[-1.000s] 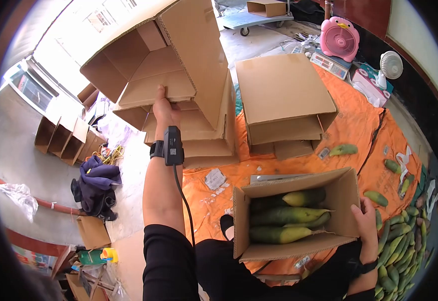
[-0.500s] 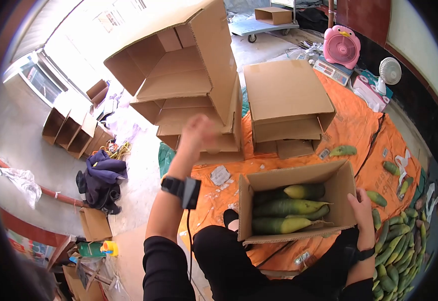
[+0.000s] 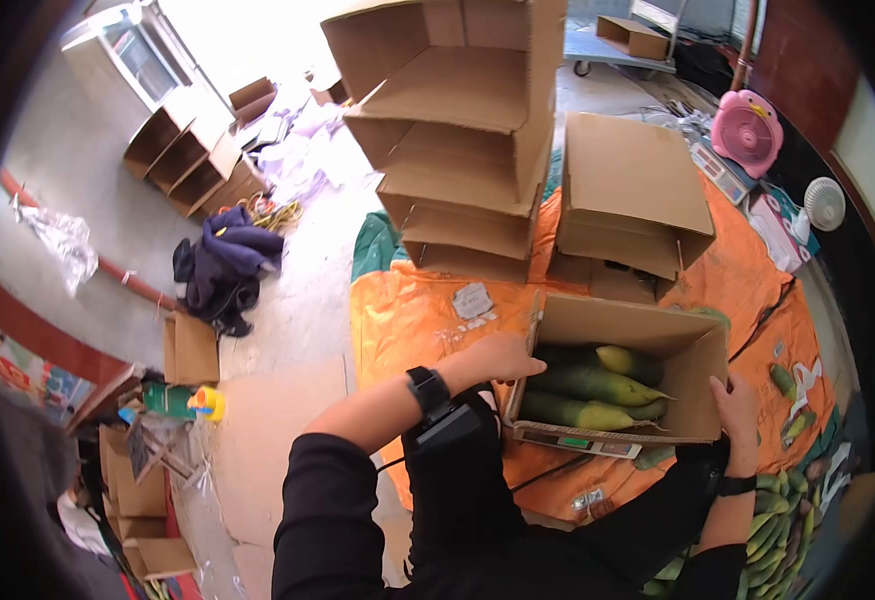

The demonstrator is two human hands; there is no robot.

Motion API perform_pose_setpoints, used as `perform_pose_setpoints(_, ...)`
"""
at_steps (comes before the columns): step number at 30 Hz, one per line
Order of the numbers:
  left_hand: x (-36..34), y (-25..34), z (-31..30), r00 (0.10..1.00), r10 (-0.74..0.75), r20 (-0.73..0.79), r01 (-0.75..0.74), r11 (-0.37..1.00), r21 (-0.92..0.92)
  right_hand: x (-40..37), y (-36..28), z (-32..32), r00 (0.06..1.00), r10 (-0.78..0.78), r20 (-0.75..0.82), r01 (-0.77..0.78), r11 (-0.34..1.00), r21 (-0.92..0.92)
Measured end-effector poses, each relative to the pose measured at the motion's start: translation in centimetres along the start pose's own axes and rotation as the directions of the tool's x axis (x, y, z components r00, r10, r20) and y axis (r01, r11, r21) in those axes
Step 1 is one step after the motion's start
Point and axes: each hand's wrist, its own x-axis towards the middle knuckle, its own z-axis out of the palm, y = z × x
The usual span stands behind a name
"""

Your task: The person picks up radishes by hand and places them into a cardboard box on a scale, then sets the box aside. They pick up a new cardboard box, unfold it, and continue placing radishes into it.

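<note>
An open cardboard box (image 3: pixel 629 327) is in front of my knees, with several long green radishes (image 3: pixel 597 384) lying in it. My left hand (image 3: pixel 505 358) grips the box's left wall, its thumb at the rim and the other fingers mostly hidden. On the opposite side, my right hand (image 3: pixel 735 406) holds the right wall with its fingers over the upper edge. Below the box's near side shows a pale strip with a green patch (image 3: pixel 575 442), too little of it to name.
Stacked empty cartons (image 3: pixel 457 150) rise ahead, and another carton stack (image 3: pixel 637 185) stands right of them. An orange tarp (image 3: pixel 407 320) covers the floor. Loose radishes (image 3: pixel 782 520) are heaped at the lower right. A pink fan (image 3: pixel 747 135) and white fan (image 3: pixel 824 203) stand far right.
My left hand has come down from near the carton stack and taken hold of the box's left wall. My right hand stays on the right wall. The view has turned left.
</note>
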Motion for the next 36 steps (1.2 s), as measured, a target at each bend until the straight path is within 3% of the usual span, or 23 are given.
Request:
perform_pose_setpoints(1, -0.6, 0.3, -0.1, 0.997, 0.002, 0.08, -0.002, 1.0, 0.007, 0.5, -0.1, 0.0, 1.0, -0.016, 0.016, 0.016, 1.0, -0.011)
perform_pose_setpoints(4, -1.0, 0.2, 0.7, 0.997, -0.015, 0.078, 0.017, 0.999, -0.027, 1.9, -0.7, -0.3, 0.992, -0.123, 0.018, 0.125, 0.975, -0.184)
perform_pose_setpoints(7, 0.8, -1.2, 1.6, 0.997, -0.04, 0.061, 0.045, 0.995, -0.088, 4.4, 0.8, 0.6, 0.988, -0.133, 0.078, 0.145, 0.976, -0.162)
perform_pose_setpoints(11, 3.3, -3.5, 1.5, 1.0, 0.023, 0.008, -0.022, 0.999, -0.039, 4.1, -2.5, -0.6, 0.985, -0.152, 0.087, 0.164, 0.974, -0.158)
perform_pose_setpoints(13, 3.9, -5.1, 0.4, 0.991, 0.132, -0.017, -0.132, 0.991, -0.033, 4.6, -3.3, -0.9, 0.984, -0.15, 0.097, 0.159, 0.983, -0.09)
perform_pose_setpoints(14, 5.2, -6.3, -0.2, 0.983, 0.181, 0.024, -0.182, 0.98, 0.08, 4.9, -4.1, -1.1, 0.984, -0.15, 0.097, 0.16, 0.983, -0.095)
perform_pose_setpoints(15, 4.1, -6.3, -1.3, 0.983, 0.184, 0.022, -0.185, 0.98, 0.078, 5.1, -5.4, -1.3, 0.978, -0.197, 0.075, 0.206, 0.968, -0.144)
perform_pose_setpoints(17, 1.8, -6.9, -3.3, 0.984, 0.06, -0.165, -0.065, 0.998, -0.024, 5.2, -7.8, -1.6, 0.969, -0.244, 0.051, 0.249, 0.949, -0.195)
perform_pose_setpoints(18, 2.2, -8.5, -3.9, 0.984, 0.058, -0.168, -0.064, 0.998, -0.027, 5.1, -9.2, -1.5, 0.973, -0.226, 0.043, 0.23, 0.964, -0.133)
perform_pose_setpoints(20, 3.0, -12.7, -4.8, 0.862, 0.424, -0.277, -0.245, 0.828, 0.505, 4.9, -12.2, -1.1, 0.975, -0.219, 0.047, 0.222, 0.973, -0.067)
perform_pose_setpoints(21, 0.6, -12.8, -6.1, 0.857, 0.43, -0.286, -0.181, 0.768, 0.614, 4.7, -13.6, -0.9, 0.964, -0.262, 0.038, 0.264, 0.962, -0.066)
perform_pose_setpoints(23, -3.9, -13.3, -7.9, 0.868, 0.096, -0.486, 0.022, 0.973, 0.232, 3.6, -17.1, -0.3, 0.952, -0.305, 0.035, 0.306, 0.95, -0.058)
perform_pose_setpoints(24, -5.8, -13.8, -9.0, 0.847, -0.082, -0.525, 0.108, 0.994, 0.02, 2.6, -19.4, 0.1, 0.924, -0.382, -0.004, 0.382, 0.924, 0.002)
perform_pose_setpoints(25, -6.8, -15.5, -9.3, 0.788, -0.137, -0.6, 0.118, 0.99, -0.071, 2.0, -21.3, 0.6, 0.889, -0.455, -0.048, 0.457, 0.887, 0.059)
perform_pose_setpoints(27, -9.7, -19.4, -10.3, 0.776, 0.222, -0.59, 0.048, 0.913, 0.406, 2.1, -24.4, 1.7, 0.876, -0.482, -0.014, 0.482, 0.873, 0.078)
perform_pose_setpoints(28, -10.9, -20.9, -10.5, 0.703, -0.075, -0.707, 0.155, 0.987, 0.05, 2.0, -26.0, 2.4, 0.863, -0.506, 0.015, 0.502, 0.86, 0.094)
perform_pose_setpoints(29, -13.7, -21.0, -10.7, 0.654, -0.193, -0.731, 0.149, 0.981, -0.126, 1.5, -27.6, 3.1, 0.859, -0.511, 0.033, 0.506, 0.857, 0.1)
perform_pose_setpoints(30, -15.4, -22.7, -10.6, 0.623, -0.208, -0.754, 0.16, 0.978, -0.137, 0.8, -29.3, 3.6, 0.839, -0.542, 0.054, 0.533, 0.837, 0.123)
perform_pose_setpoints(31, -17.3, -24.4, -10.2, 0.613, -0.13, -0.779, 0.117, 0.99, -0.073, 0.0, -30.7, 4.4, 0.818, -0.571, 0.076, 0.557, 0.817, 0.147)
perform_pose_setpoints(32, -19.0, -26.1, -9.5, 0.548, -0.199, -0.813, 0.15, 0.979, -0.139, -0.9, -31.9, 5.6, 0.795, -0.603, 0.071, 0.59, 0.794, 0.147)
perform_pose_setpoints(33, -21.4, -26.5, -8.8, 0.538, -0.149, -0.829, 0.184, 0.981, -0.057, -1.9, -33.0, 6.8, 0.771, -0.634, 0.062, 0.621, 0.77, 0.148)
perform_pose_setpoints(35, -25.2, -27.4, -6.7, 0.485, -0.327, -0.811, 0.256, 0.94, -0.226, -3.8, -34.5, 9.6, 0.739, -0.664, 0.112, 0.641, 0.745, 0.184)
perform_pose_setpoints(36, -26.8, -27.9, -5.5, 0.487, -0.348, -0.801, 0.272, 0.932, -0.24, -4.8, -34.9, 11.3, 0.72, -0.678, 0.145, 0.646, 0.732, 0.214)
